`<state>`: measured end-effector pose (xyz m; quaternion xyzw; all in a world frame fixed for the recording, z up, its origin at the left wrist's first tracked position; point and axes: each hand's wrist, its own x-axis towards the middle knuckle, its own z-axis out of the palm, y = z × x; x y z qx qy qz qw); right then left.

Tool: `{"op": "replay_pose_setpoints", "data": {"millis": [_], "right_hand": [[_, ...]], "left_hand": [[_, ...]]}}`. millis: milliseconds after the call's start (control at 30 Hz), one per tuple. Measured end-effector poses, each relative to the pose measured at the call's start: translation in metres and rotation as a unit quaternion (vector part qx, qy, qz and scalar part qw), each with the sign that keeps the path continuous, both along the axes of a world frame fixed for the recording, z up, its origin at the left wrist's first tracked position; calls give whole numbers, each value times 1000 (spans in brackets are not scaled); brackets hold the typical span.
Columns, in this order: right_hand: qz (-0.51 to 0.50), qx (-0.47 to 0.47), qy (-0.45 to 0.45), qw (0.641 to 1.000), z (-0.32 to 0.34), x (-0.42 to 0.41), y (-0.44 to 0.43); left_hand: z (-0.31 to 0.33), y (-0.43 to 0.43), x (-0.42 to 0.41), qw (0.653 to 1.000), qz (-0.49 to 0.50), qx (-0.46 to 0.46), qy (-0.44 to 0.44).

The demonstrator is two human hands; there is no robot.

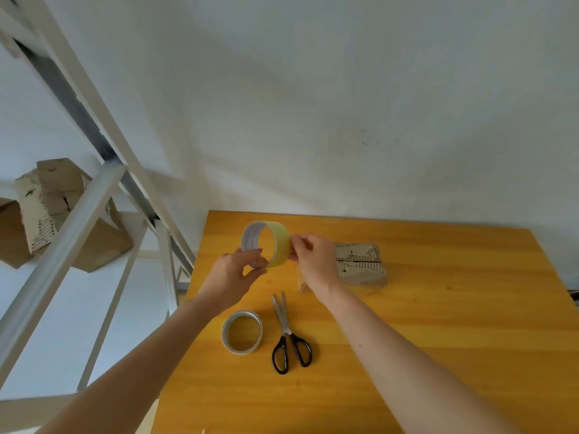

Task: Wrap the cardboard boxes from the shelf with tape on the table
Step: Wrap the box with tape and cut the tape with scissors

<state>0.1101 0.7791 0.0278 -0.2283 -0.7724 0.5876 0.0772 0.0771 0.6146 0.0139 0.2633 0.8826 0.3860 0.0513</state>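
A yellowish tape roll (280,242) is held upright above the wooden table (438,324). My left hand (233,275) grips its lower rim from the left. My right hand (313,261) pinches the roll's right side, where the tape end seems to be. Just behind my right hand a small worn cardboard box (360,264) lies flat on the table, its left part hidden by the hand. More cardboard boxes (53,211) sit piled on the white metal shelf (94,195) at the left.
A second, thinner tape roll (242,332) lies flat on the table near its left edge. Black-handled scissors (289,336) lie shut beside it, blades pointing away from me. A white wall runs behind the table.
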Motion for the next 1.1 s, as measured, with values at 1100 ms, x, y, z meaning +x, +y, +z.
{"op": "replay_pose_setpoints", "data": {"millis": [1100], "right_hand": [[-8, -293, -49, 955, 12, -10, 51]], "left_hand": [[15, 58, 5, 996, 67, -25, 51]]}}
